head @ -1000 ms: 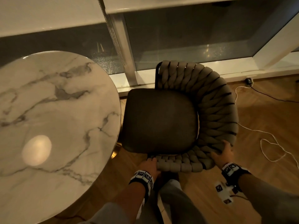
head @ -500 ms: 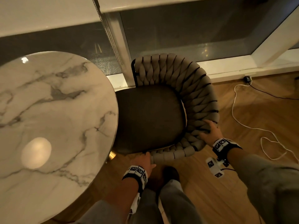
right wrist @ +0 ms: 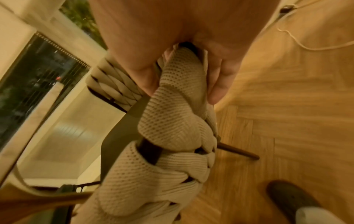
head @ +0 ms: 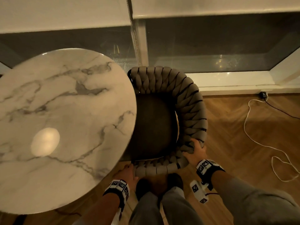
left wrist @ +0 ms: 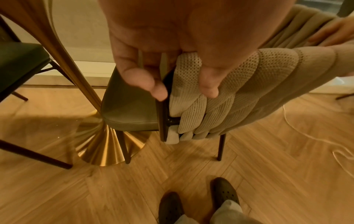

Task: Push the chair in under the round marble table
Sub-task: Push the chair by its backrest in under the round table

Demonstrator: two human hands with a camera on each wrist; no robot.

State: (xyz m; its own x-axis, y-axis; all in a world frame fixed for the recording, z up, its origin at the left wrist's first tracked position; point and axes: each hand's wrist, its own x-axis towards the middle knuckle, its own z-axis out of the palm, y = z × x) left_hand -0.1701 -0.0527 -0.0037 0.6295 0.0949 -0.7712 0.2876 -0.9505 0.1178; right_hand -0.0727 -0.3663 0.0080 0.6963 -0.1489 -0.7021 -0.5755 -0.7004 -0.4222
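Observation:
The chair [head: 188,104] has a dark seat and a curved back of thick woven beige bands. Its seat reaches partly under the round marble table [head: 65,120], whose rim hides the seat's left part. My left hand [head: 129,173] grips the near left end of the woven back [left wrist: 220,97], thumb on the dark frame and fingers over the bands. My right hand [head: 195,151] grips the back's near right curve, fingers wrapped round a woven band [right wrist: 178,109]. The table's gold fluted base [left wrist: 107,145] stands right by the chair's front leg.
A second dark chair [left wrist: 17,63] stands beyond the table's base. A window wall [head: 211,46] runs just behind the chair. A white cable [head: 259,143] loops over the wooden floor at right. My feet [left wrist: 199,200] stand right behind the chair.
The chair has slid left toward the table, and its seat now goes partly under the marble rim. Both hands moved with it, keeping their grip on the woven back.

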